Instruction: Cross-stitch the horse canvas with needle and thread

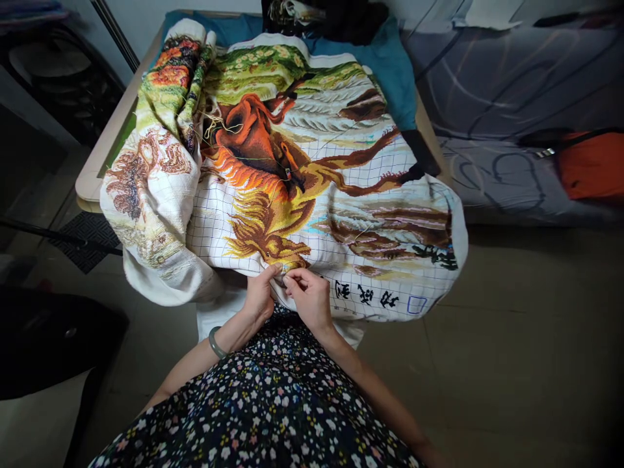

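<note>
A large cross-stitch cloth [214,240] with a printed grid lies over the table and hangs toward my lap. Stitched on it are horses in orange, brown and yellow. My left hand [260,290] grips the near edge of the cloth, thumb on top, the other fingers hidden underneath. Close beside it, my right hand [311,294] is pinched at the cloth just below the yellow horse's head. Whatever sits between its fingertips, perhaps a needle, is too small to make out. Loose yellow threads [219,127] lie on the cloth's upper left part.
The wooden table [90,179] carries a teal cloth [397,78] under the work. Dark fabric [341,23] lies at its far end. To the right stands a grey patterned sofa [487,97] with an orange bag [592,166]. A black object [53,338] is at the left.
</note>
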The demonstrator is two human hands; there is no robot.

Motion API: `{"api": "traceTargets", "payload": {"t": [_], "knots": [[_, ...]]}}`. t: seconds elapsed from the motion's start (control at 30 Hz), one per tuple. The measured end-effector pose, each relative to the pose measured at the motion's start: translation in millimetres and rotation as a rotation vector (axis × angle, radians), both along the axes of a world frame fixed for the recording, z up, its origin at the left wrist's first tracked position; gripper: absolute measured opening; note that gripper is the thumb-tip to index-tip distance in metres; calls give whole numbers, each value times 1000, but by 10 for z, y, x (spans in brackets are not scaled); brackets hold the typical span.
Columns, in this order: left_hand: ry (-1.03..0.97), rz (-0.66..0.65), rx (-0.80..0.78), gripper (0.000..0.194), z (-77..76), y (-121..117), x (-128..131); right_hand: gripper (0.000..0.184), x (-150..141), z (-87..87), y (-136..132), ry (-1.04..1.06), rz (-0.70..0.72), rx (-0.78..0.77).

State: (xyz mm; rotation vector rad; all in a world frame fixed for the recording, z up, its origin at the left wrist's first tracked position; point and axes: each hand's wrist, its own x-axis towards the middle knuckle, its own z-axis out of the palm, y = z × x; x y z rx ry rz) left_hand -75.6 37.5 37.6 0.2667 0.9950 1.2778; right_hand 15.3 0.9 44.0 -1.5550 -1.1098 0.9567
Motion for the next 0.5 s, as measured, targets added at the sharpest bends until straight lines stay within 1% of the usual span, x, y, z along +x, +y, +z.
{"api": "traceTargets", "payload": {"t": [0.23, 0.5], "knots": [[2, 1, -6, 55, 6, -6, -2, 16, -36, -1, 11, 63, -37, -51], [-24, 10, -9, 62, 5, -35, 3, 17, -51, 64, 0, 178, -67, -102]]}}
